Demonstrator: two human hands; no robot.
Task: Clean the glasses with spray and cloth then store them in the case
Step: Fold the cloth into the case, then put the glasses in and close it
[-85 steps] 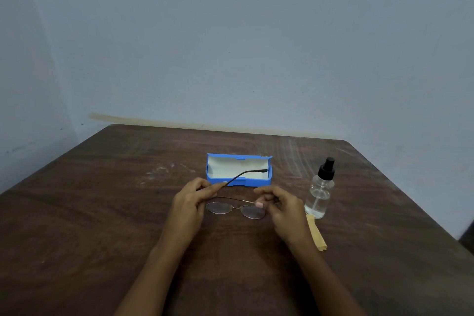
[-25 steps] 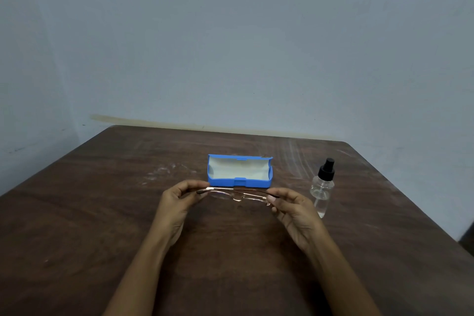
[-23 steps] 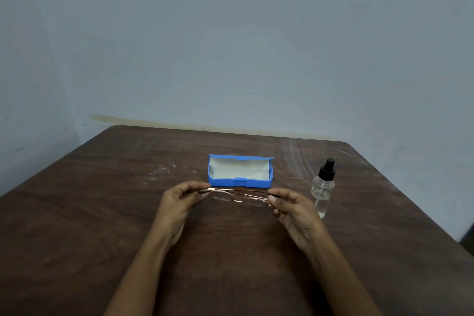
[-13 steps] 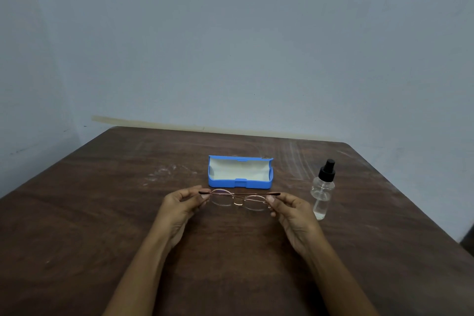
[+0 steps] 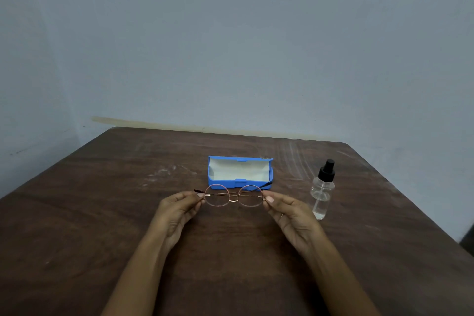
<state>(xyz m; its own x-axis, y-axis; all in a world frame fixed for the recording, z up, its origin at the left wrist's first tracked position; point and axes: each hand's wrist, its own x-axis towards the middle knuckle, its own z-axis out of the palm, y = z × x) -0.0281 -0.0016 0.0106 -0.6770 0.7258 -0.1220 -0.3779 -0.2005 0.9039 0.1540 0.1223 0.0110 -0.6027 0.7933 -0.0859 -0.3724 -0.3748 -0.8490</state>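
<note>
Thin round-lens metal glasses (image 5: 234, 197) with both arms folded behind the lenses hang just above the table. My left hand (image 5: 177, 209) pinches the frame's left end and my right hand (image 5: 288, 211) pinches its right end. The lenses stand upright, facing me. Just beyond the glasses lies the open blue case (image 5: 239, 172) with a pale lining and nothing in it. A clear spray bottle (image 5: 322, 192) with a black nozzle stands upright to the right of my right hand. The cloth is hidden behind my right hand.
The dark brown wooden table (image 5: 102, 213) runs to a pale grey wall (image 5: 230, 46) at the back. White scuff marks (image 5: 161, 173) lie left of the case. The table's right edge falls away past the bottle.
The glasses' arms have been folded in since 3.4 s ago. Over the last second both hands tilted the frame from lying flat to standing upright, lenses toward me.
</note>
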